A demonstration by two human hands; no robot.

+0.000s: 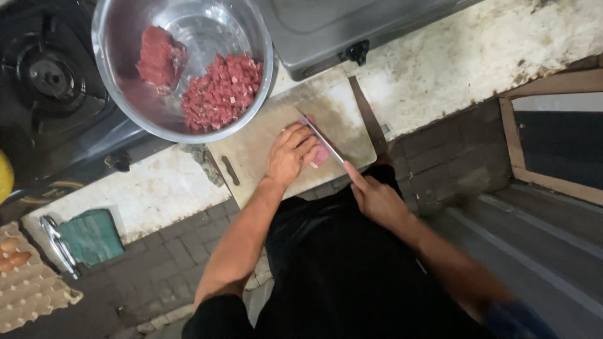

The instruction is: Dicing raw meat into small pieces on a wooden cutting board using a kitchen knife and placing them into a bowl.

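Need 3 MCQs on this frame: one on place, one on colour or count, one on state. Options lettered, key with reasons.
1. Where does the steel bowl sit?
A. past the far-left corner of the cutting board, partly over the stove
B. on the egg tray
C. on the floor

2. What colour is the folded cloth on the counter?
A. red
B. green
C. white

3. What is the left hand doing?
A. hanging free
B. holding the bowl
C. pressing on the meat on the board

Key: 1 A, the bowl overlaps the stove edge beyond the board. 2 B, the cloth is green. 3 C, the left hand lies flat on the pink piece while the right hand holds the knife against it.
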